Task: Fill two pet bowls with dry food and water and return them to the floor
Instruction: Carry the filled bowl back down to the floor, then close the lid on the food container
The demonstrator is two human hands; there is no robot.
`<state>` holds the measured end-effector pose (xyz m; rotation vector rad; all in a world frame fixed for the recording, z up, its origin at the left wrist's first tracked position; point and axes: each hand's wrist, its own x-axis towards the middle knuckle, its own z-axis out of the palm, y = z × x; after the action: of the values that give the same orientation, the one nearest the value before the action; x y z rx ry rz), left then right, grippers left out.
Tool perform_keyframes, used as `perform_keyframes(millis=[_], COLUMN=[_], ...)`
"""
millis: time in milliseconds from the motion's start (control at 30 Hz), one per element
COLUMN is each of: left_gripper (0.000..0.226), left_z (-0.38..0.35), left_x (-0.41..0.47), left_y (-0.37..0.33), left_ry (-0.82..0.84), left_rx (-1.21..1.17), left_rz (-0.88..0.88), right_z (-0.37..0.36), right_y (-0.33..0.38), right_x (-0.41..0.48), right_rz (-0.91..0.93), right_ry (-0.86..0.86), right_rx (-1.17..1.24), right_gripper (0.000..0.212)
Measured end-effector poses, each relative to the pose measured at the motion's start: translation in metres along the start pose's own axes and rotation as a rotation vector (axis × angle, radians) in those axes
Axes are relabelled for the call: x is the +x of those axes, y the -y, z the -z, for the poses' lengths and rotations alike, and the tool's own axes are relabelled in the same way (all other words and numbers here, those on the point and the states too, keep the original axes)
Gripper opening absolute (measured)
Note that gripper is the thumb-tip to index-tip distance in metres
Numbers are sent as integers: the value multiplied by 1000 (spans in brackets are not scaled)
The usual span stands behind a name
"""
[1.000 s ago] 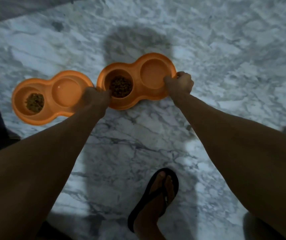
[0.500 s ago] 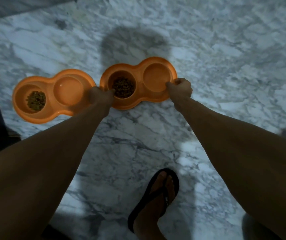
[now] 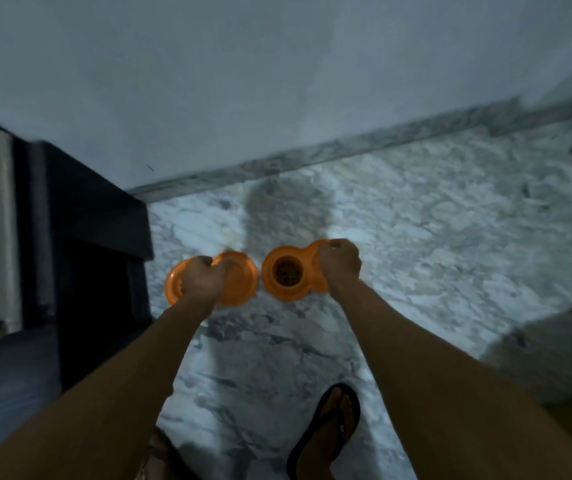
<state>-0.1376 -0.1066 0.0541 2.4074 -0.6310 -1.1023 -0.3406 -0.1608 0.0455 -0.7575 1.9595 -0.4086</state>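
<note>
Two orange double pet bowls lie side by side on the marble floor [image 3: 433, 220]. The left bowl [image 3: 241, 280] is half hidden behind my left hand [image 3: 205, 278]. In the right bowl [image 3: 272, 263], the left cup holds brown dry food [image 3: 286, 271], and its right cup is covered by my right hand [image 3: 340, 261]. Both hands hang over the bowls with fingers loosely curled and nothing visible in them. They look raised above the bowls rather than touching. The picture is blurred.
A dark cabinet [image 3: 87, 237] stands close to the left of the left bowl. A pale wall [image 3: 277, 81] with a marble skirting [image 3: 347, 148] runs behind the bowls. My foot in a black sandal [image 3: 329, 431] is near the bottom edge.
Both hands let go of the right bowl, which now rests on the floor beside the left one. My left hand moved over the left bowl. The view rose and pulled back.
</note>
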Motion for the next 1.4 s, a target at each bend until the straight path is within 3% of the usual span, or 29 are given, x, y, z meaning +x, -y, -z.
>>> perform_keyframes(millis=[333,500,633,767,967,1400], left_gripper=[63,44,25,44,49,28], left_z=[238,355,450,545,666,839], left_x=[-147,-201,-225,-233,-246,-191], left_y=[-125,-126,-99,-54,27,151], left_ry=[-65,-145,-249,-303,-374,-517], left_rx=[-201,-348,-477,-561,-590,-608], left_rz=[-189,-263,-251,-213,-184,-144], right_z=[37,25,-4,-52,-132,-327], right_y=[170,221,248,259,262,300], right_x=[-250,-366,-464,-554,-668,-802], right_rz=[227,424,523,609,694,860], right_ry=[141,167,220,219,311,478], right_rx=[57,47,58,25,-39,-185], right_gripper=[30,15,11,14,16,13])
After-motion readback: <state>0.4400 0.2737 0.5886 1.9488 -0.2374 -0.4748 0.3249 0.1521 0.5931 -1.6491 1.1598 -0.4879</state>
